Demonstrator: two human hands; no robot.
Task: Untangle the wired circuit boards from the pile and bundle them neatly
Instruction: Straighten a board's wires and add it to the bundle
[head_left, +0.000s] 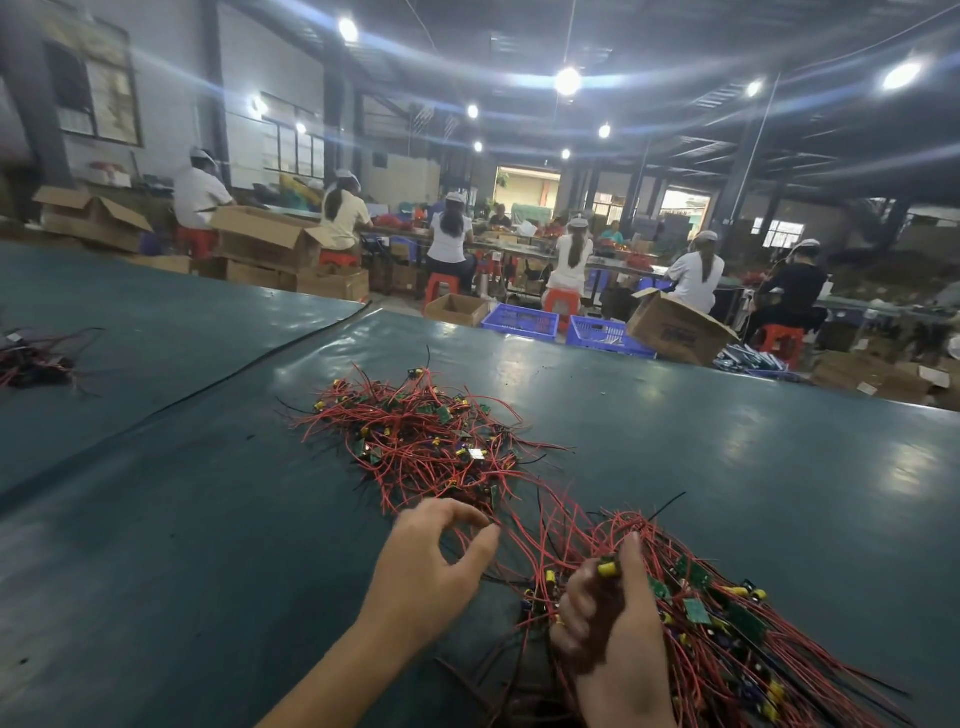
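A tangled pile (426, 431) of small green circuit boards with red and black wires lies on the dark green table (727, 467) ahead of me. My right hand (608, 623) grips a gathered bundle (717, 639) of wired boards, whose wires fan out to the lower right. My left hand (431, 561) hovers at the pile's near edge, thumb and forefinger curved toward each other around thin wires; whether they pinch a wire is unclear.
A smaller clump of wires (31, 358) lies at the table's far left. A black cable (249, 369) runs along a seam in the table cover. Beyond the table edge stand cardboard boxes (675, 327), blue crates (519, 322) and several seated workers.
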